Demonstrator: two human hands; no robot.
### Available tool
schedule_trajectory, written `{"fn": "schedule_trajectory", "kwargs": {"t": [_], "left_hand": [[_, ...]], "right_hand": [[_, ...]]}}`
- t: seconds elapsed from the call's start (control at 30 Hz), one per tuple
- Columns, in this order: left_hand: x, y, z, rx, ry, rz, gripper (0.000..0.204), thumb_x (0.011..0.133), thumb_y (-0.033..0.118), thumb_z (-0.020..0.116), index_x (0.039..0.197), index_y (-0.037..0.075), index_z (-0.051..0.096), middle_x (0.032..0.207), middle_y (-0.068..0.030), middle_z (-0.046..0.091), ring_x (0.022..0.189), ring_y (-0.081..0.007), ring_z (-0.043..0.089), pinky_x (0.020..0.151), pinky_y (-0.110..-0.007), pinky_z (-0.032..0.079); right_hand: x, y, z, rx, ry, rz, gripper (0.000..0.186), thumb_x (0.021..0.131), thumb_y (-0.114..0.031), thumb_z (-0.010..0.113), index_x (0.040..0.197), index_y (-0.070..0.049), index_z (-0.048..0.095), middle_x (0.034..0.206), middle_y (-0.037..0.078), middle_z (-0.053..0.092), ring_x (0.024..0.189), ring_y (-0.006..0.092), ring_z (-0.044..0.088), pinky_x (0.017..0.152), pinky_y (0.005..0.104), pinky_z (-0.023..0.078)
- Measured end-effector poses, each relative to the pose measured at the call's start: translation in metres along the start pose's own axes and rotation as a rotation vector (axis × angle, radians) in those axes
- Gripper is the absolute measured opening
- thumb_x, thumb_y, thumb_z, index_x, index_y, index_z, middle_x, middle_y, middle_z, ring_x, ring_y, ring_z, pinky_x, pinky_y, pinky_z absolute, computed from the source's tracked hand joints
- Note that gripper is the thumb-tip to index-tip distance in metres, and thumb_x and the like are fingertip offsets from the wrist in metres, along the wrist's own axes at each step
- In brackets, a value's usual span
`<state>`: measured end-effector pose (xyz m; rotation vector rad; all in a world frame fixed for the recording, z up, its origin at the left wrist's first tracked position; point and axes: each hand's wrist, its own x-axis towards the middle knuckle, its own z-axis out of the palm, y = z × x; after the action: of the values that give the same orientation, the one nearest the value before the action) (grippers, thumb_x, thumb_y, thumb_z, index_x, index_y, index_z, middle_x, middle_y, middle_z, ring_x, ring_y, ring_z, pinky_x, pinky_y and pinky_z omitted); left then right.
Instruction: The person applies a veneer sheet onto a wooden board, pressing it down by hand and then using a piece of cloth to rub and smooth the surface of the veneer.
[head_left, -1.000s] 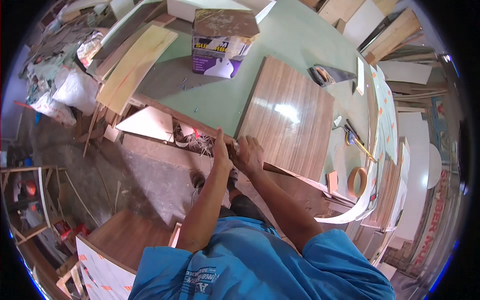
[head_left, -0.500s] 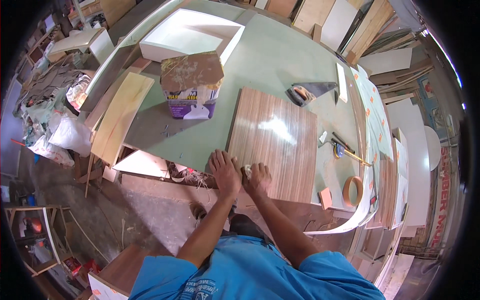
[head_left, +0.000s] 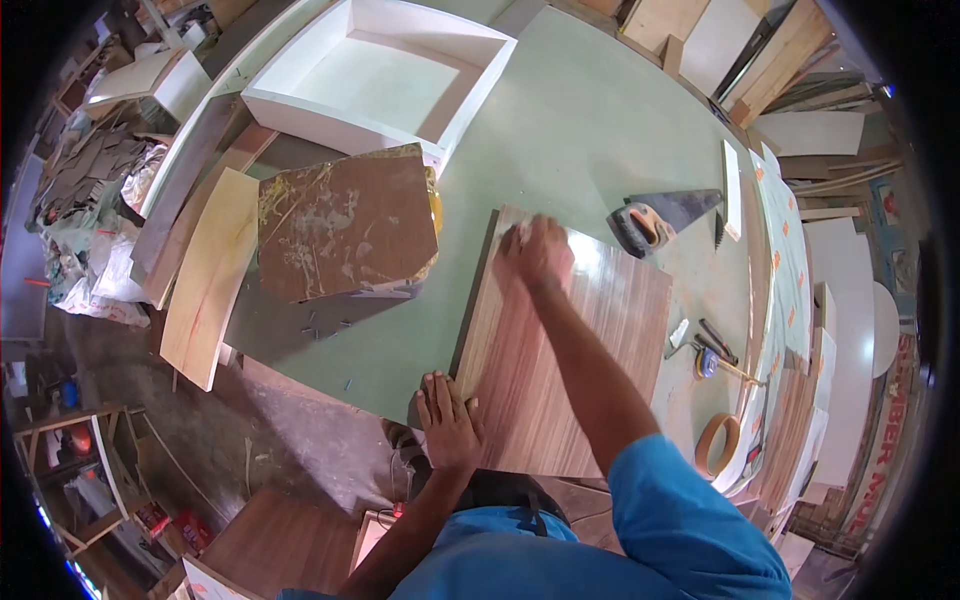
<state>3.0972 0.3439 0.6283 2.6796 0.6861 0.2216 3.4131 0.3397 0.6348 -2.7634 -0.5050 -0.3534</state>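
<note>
A wood-grain board (head_left: 620, 370) with a glossy striped face lies on the green tabletop (head_left: 560, 120). My left hand (head_left: 450, 428) rests with fingers stretched out on the tabletop, against the board's near left edge. Toward the far left corner of the board, my right hand (head_left: 537, 255) presses down with curled, slightly blurred fingers. A bit of a crumpled pale wad shows at them; most of it is hidden under the hand. Left of the board stands a container, topped by a brown, glue-smeared piece of board (head_left: 345, 225).
A white open box (head_left: 385, 90) sits at the far left. Right of the board lie a handsaw (head_left: 660, 220), a tape measure (head_left: 706, 362) and a tan tape roll (head_left: 717, 445). A pale plank (head_left: 210, 280) leans over the left edge.
My right hand has slid away from me along the board's left side, from the near corner to the far one. My left hand stays near the near corner. The view has shifted.
</note>
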Motion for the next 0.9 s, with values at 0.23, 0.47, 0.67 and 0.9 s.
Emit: {"fn": "schedule_trajectory", "kwargs": {"t": [0.23, 0.47, 0.67, 0.9], "left_hand": [[0.006, 0.019, -0.012, -0.02, -0.027, 0.022, 0.068, 0.103, 0.042, 0.044, 0.141, -0.014, 0.042, 0.153, -0.028, 0.035, 0.147, -0.0408, 0.027, 0.121, -0.056, 0.017], [0.013, 0.018, -0.01, 0.064, 0.021, -0.033, 0.071, 0.102, 0.043, 0.043, 0.146, -0.012, 0.037, 0.157, -0.0261, 0.03, 0.149, -0.0371, 0.024, 0.122, -0.056, 0.014], [0.011, 0.015, -0.009, 0.007, -0.059, 0.016, 0.071, 0.101, 0.04, 0.045, 0.147, -0.013, 0.033, 0.158, -0.0267, 0.028, 0.15, -0.0379, 0.022, 0.123, -0.054, 0.013], [0.01, 0.009, -0.018, -0.01, -0.105, 0.004, 0.071, 0.1, 0.037, 0.05, 0.145, -0.015, 0.034, 0.157, -0.0288, 0.028, 0.149, -0.0401, 0.023, 0.122, -0.056, 0.015]], "right_hand": [[0.038, 0.053, 0.016, 0.035, 0.186, -0.046, 0.028, 0.087, -0.033, 0.066, 0.094, -0.007, 0.059, 0.093, 0.017, 0.063, 0.092, 0.0376, 0.063, 0.076, 0.0507, 0.051], [-0.273, 0.045, -0.072, -0.039, -0.063, -0.143, 0.034, 0.088, -0.037, 0.069, 0.097, -0.005, 0.061, 0.101, 0.022, 0.062, 0.095, 0.0399, 0.062, 0.079, 0.048, 0.051], [-0.256, 0.032, -0.111, 0.109, -0.169, -0.082, 0.025, 0.083, -0.026, 0.07, 0.084, -0.006, 0.056, 0.085, 0.018, 0.058, 0.08, 0.0376, 0.061, 0.068, 0.048, 0.051], [-0.054, 0.064, -0.039, -0.064, -0.099, 0.135, 0.03, 0.086, -0.034, 0.066, 0.092, -0.006, 0.057, 0.095, 0.016, 0.062, 0.098, 0.034, 0.063, 0.077, 0.0494, 0.052]]}}
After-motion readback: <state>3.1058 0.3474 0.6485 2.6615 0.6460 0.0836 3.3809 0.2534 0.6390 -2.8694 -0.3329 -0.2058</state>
